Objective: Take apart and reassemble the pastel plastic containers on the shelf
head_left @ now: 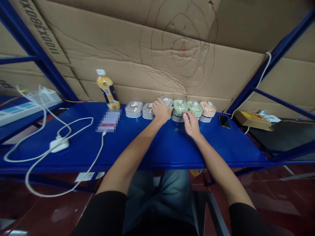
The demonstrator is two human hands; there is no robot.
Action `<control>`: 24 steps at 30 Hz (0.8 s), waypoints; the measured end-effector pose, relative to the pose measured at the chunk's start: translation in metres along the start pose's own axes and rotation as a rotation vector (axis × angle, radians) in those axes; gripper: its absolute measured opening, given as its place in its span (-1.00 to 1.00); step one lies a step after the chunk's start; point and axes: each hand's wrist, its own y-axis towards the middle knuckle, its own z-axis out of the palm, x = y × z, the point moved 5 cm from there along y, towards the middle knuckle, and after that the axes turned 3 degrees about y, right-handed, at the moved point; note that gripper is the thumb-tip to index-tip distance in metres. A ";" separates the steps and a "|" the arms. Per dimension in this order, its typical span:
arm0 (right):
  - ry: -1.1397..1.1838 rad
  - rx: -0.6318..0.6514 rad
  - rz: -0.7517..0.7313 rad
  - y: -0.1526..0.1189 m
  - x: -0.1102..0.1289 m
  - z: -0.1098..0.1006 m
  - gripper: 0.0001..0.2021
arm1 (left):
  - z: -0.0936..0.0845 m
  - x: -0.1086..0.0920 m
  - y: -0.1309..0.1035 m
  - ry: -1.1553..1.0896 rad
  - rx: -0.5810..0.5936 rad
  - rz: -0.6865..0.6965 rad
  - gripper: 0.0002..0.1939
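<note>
Several small lidded containers stand in a row along the back of the blue table. From the left come a grey one, a second grey one and a third grey one, then two green ones and a peach one. My left hand lies over the second and third grey containers, fingers apart, touching the third. Near the front of the green containers is my right hand, its fingers partly spread, fingertips beside the left green lid. Neither hand is seen gripping anything.
A yellow bottle stands at the back left, with a blurred-out device on a white cable before it. A white charger lies further left. On the right are a phone and an open carton. Cardboard backs the table.
</note>
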 end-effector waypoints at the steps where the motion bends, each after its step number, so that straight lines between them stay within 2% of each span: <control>1: -0.001 -0.001 -0.001 0.000 0.000 0.000 -0.36 | 0.000 0.001 -0.001 -0.014 0.002 0.003 -0.08; 4: -0.011 -0.004 -0.002 0.000 0.000 -0.001 -0.37 | -0.010 0.009 -0.001 0.004 0.057 0.020 -0.24; 7: -0.005 -0.002 -0.007 0.000 0.003 -0.002 -0.39 | -0.033 0.029 0.003 0.063 0.070 0.050 -0.34; 11: 0.013 0.008 -0.012 0.001 0.006 -0.002 -0.41 | -0.064 0.078 0.015 0.224 -0.024 0.019 -0.41; 14: 0.018 0.001 -0.024 0.000 0.006 0.000 -0.39 | -0.067 0.117 0.020 0.362 0.022 -0.032 -0.41; 16: 0.004 0.010 -0.032 0.000 0.006 0.001 -0.39 | -0.062 0.135 0.018 0.411 0.121 -0.055 -0.41; 19: -0.022 0.033 -0.040 -0.001 0.005 0.002 -0.39 | -0.061 0.143 0.005 0.425 0.188 -0.068 -0.37; 24: -0.011 0.045 -0.045 -0.002 0.007 0.002 -0.42 | -0.082 0.128 -0.042 0.477 0.170 -0.067 -0.41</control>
